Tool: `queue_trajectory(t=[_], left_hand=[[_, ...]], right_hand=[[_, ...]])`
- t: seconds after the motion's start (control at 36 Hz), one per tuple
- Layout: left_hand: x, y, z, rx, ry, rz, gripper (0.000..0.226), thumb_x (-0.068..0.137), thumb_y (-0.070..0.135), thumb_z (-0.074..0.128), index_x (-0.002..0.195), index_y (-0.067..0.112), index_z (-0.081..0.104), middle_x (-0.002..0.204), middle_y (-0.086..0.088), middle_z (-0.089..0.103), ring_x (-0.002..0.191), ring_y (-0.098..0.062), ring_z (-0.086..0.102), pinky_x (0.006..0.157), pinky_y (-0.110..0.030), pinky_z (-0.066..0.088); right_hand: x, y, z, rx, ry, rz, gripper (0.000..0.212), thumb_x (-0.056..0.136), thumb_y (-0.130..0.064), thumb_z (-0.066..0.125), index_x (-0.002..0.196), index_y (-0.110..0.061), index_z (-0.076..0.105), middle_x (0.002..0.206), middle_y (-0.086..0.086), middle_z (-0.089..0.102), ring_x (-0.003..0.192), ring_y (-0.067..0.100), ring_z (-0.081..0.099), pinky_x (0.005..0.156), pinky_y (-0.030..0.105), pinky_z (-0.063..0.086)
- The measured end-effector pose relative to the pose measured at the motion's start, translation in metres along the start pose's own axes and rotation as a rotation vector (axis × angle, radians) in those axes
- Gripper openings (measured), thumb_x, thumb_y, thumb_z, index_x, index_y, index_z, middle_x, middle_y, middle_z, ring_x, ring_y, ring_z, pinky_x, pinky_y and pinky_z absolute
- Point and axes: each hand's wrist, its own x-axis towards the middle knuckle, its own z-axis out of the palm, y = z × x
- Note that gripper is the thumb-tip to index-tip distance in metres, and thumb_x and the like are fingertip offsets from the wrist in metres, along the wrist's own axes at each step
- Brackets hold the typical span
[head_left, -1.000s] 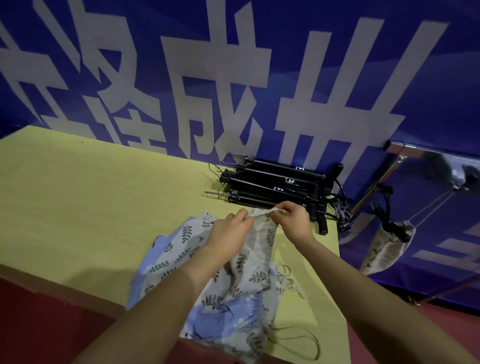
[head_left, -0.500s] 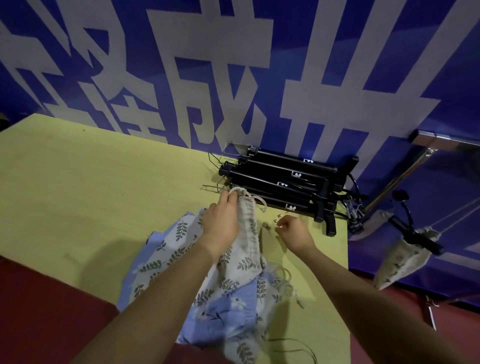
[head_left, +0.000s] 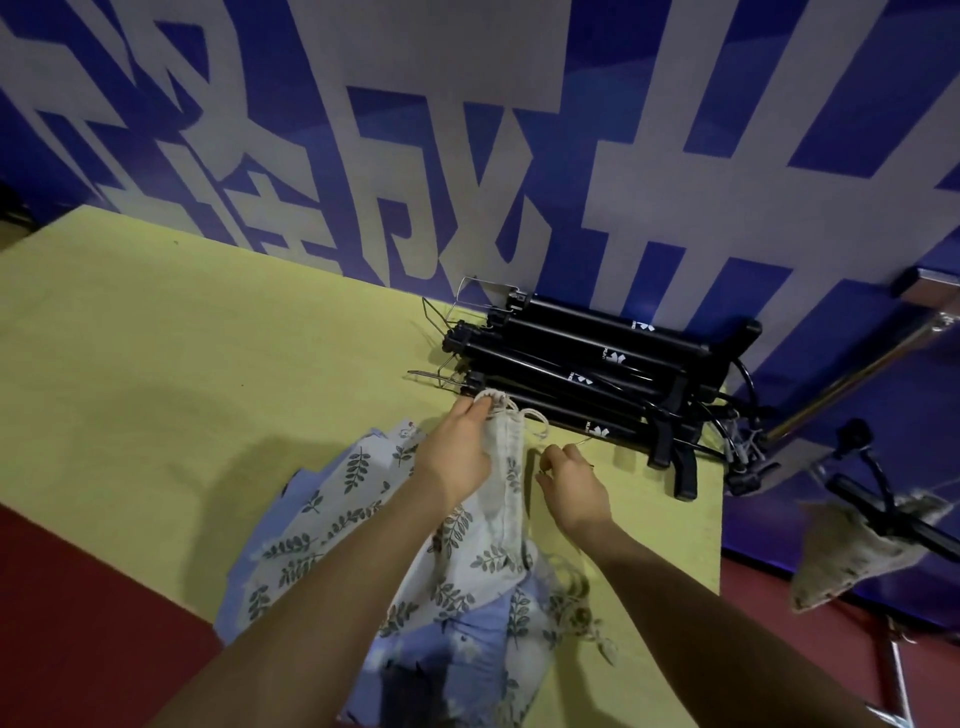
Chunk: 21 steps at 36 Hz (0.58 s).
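— What colours does the garment (head_left: 332, 499) show?
— An off-white ground printed with grey-green leaf sprigs, and pale blue panels lower down. Its waistband (head_left: 506, 457) is plain cream, like the drawstring (head_left: 535, 415).
— And underneath it?
— The tabletop (head_left: 182, 338) is a flat yellow-green. The floor (head_left: 78, 597) is dark red.
— The hangers (head_left: 597, 358)?
— Black bars, each with a small white logo, and silvery wire at the ends.
— Behind them?
— A banner (head_left: 675, 78), deep blue with huge white characters. At the right hangs another cloth (head_left: 857, 556), pale with dark speckles.
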Motion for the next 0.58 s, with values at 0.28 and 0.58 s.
queue_trajectory(t=[0.28, 0.58], left_hand=[[-0.012, -0.005, -0.011, 0.172, -0.085, 0.005, 0.079, 0.085, -0.004, 0.045, 0.151, 0.022, 0.011, 0.149, 0.001, 0.028, 0.128, -0.033, 0.036, 0.094, -0.043, 0.047], [-0.027, 0.007, -0.033, -0.009, -0.170, 0.040, 0.088, 0.085, -0.009, 0.050, 0.152, 0.020, 0.001, 0.160, 0.002, 0.004, 0.137, -0.028, 0.036, 0.105, -0.035, 0.042]], right_hand=[[-0.008, -0.008, -0.016, 0.431, 0.237, 0.081, 0.018, 0.093, -0.006, 0.048, 0.108, -0.001, 0.058, 0.102, 0.015, 0.064, 0.092, 0.031, 0.062, 0.072, 0.030, 0.045], [-0.043, -0.064, -0.053, 1.031, 0.189, 0.040, 0.003, 0.080, -0.008, 0.073, 0.078, -0.007, 0.071, 0.102, 0.001, 0.066, 0.106, 0.012, 0.059, 0.094, 0.030, 0.044]])
